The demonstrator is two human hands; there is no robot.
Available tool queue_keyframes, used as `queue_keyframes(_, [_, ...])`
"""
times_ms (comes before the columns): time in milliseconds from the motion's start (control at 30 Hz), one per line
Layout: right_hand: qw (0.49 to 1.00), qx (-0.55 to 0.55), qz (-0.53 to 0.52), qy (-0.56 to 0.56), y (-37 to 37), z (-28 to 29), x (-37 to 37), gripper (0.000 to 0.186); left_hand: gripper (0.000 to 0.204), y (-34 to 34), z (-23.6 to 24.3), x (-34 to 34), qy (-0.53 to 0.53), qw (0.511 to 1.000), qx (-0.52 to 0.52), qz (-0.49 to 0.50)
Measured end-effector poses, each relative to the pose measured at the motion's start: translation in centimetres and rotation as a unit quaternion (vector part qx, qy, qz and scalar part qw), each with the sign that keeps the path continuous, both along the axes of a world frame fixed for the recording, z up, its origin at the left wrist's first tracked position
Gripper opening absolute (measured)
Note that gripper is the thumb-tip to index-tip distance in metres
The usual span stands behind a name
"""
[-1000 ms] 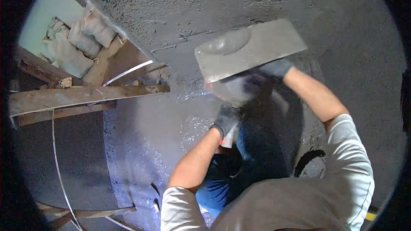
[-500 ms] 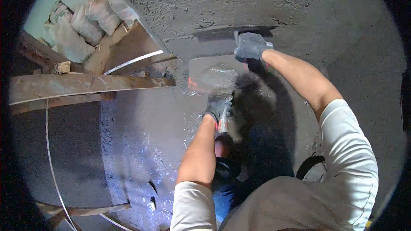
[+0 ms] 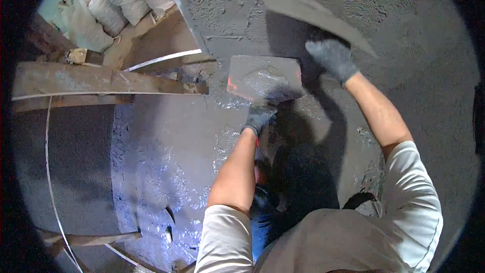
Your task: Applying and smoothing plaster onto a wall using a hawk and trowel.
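Observation:
My left hand, in a dark grey glove, is closed around the handle of a rectangular hawk. A wet heap of mortar lies on its board. Farther up and to the right, my gloved right hand grips a long finishing trowel, whose grip is hidden by the fingers. The trowel's grey blade slants down to the right in front of the rough plastered wall, and a dark shadow falls below it. The hawk and the trowel are apart.
Wooden beams jut in from the left, with a pale strip hanging below. Filled sacks stand at the upper left. A small tool lies on the wet grey surface at lower left. A dark round-rimmed container shows beside my right side.
My right hand has moved right and slightly down, and the trowel has tilted so its long blade shows. The hawk has shifted slightly up and right, still in my left hand. The view has shifted a little.

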State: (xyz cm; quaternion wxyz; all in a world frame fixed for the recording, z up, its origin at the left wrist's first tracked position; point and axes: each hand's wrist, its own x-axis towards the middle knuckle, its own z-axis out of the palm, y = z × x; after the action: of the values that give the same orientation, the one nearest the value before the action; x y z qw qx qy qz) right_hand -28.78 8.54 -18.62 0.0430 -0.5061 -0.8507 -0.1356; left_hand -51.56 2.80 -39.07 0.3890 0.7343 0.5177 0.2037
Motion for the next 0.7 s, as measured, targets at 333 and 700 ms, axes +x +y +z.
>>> queue_keyframes(333, [0.987,-0.079,0.12,0.068,-8.7,-7.1,-7.0,0.023,0.016,-3.8,0.5,-4.6,-0.127,0.989,0.065,0.05])
queue_keyframes(700, [0.916,-0.339,0.021,0.211,-10.0,-7.6,-12.0,0.032,0.037,-9.9,-0.7,-6.1,0.243,0.958,0.139,-0.063])
